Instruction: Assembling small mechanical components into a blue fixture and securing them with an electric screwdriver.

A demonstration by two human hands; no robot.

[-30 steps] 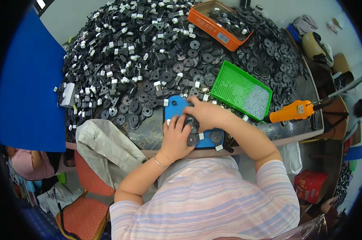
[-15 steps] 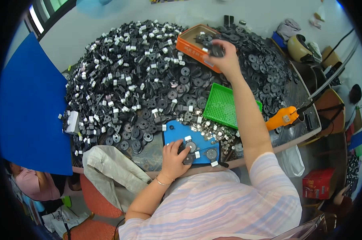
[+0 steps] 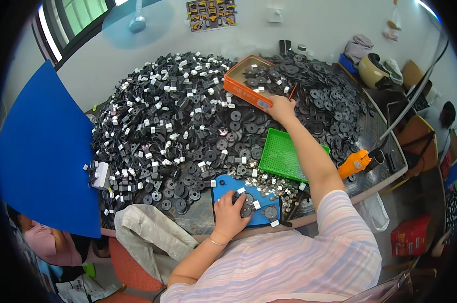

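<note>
My left hand (image 3: 229, 216) is on the blue mat (image 3: 222, 188) at the table's front edge. Its fingers curl round a black disc (image 3: 246, 210) with a white block beside it. Another black disc (image 3: 271, 214) with a white tab lies to its right on the mat. At the back, my right hand (image 3: 283, 109) closes on the near right corner of the orange box (image 3: 244, 92), its fingertips partly hidden. Inside that box lie several black discs (image 3: 261, 80) and parts with white tips.
A large heap of black parts with white blocks (image 3: 167, 101) covers the left and middle. Black discs (image 3: 334, 101) pile up at the right. A green tray (image 3: 286, 157), small metal pieces (image 3: 269, 187), an orange power tool (image 3: 354, 164) and a blue panel (image 3: 46, 156) surround the mat.
The view has tilted upward. My right hand has let go of a black disc part and come nearer, down to the orange box's corner. My left hand stays at the discs on the mat.
</note>
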